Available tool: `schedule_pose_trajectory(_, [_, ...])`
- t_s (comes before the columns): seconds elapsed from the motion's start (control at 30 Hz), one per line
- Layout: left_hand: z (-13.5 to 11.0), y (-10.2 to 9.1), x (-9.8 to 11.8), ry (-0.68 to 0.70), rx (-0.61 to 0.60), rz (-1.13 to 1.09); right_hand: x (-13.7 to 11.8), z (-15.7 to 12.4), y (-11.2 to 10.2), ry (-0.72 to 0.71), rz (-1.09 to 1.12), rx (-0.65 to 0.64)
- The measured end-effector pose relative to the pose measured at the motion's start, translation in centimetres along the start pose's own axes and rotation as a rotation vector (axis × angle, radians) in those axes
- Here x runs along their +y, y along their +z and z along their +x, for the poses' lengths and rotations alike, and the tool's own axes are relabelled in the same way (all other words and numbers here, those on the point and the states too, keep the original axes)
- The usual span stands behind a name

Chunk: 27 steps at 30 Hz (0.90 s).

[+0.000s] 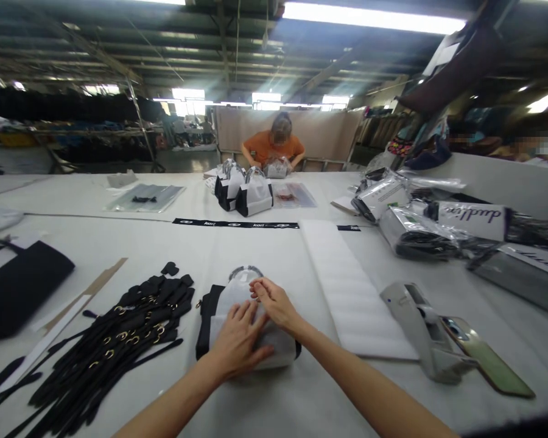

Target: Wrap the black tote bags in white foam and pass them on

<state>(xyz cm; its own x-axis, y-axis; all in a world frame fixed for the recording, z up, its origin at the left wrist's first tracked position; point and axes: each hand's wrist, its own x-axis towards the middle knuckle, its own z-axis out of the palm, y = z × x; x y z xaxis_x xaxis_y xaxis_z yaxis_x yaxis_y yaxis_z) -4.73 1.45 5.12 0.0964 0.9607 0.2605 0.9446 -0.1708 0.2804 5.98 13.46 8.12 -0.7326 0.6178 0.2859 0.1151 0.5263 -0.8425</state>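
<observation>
A small black handbag (210, 307) wrapped in thin white paper (232, 292) lies on the table before me. Its handle (246, 269) is covered in clear wrapping and points away from me. My left hand (242, 340) rests flat on the paper over the bag's front, fingers spread. Just below the handle, my right hand (275, 302) has its thumb and fingertips drawn together; whatever they pinch is too small to make out. To the left of the bag lies a pile of black straps (132, 322) with gold-coloured rings.
A tape dispenser (422, 331), a phone (488, 356) and a white foam sheet (351, 292) lie to the right. Plastic-wrapped packages (420, 231) pile up behind them. Wrapped bags (254, 193) stand near a co-worker (276, 146) across the table. A black bag (27, 286) lies far left.
</observation>
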Motion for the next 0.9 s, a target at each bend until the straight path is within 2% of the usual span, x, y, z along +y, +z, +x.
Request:
schedule_pose_trajectory(0.1, [0.0,-2.1,-1.9,-0.001,-0.089,-0.191,0.3,0.5,1.7,-0.042,-0.075,-0.043])
schedule_pose_trajectory(0.17, [-0.3,-3.3,-3.3,0.007,-0.127,-0.226,0.3,0.5,2.0,-0.078,-0.099,-0.083])
schedule_pose_trajectory(0.23, [-0.7,-3.9,-4.3,0.015,-0.114,-0.215,0.1,0.3,1.9,-0.118,-0.138,-0.138])
schedule_pose_trajectory(0.4, [-2.4,-3.1,-5.9,-0.053,0.011,-0.284,0.1,-0.4,1.8,-0.193,-0.341,-0.217])
schedule_pose_trajectory(0.57, [-3.3,-2.2,-6.1,-0.197,0.108,-0.422,0.4,-0.7,2.1,-0.206,-0.334,-0.221])
schedule_pose_trajectory(0.73, [-2.7,-1.9,-5.9,-0.21,0.187,-0.518,-0.1,-0.7,2.3,-0.113,-0.365,-0.149])
schedule_pose_trajectory(0.9, [-1.3,-1.0,-6.4,-0.291,0.274,-0.465,0.0,0.0,2.6,0.018,-0.35,-0.089])
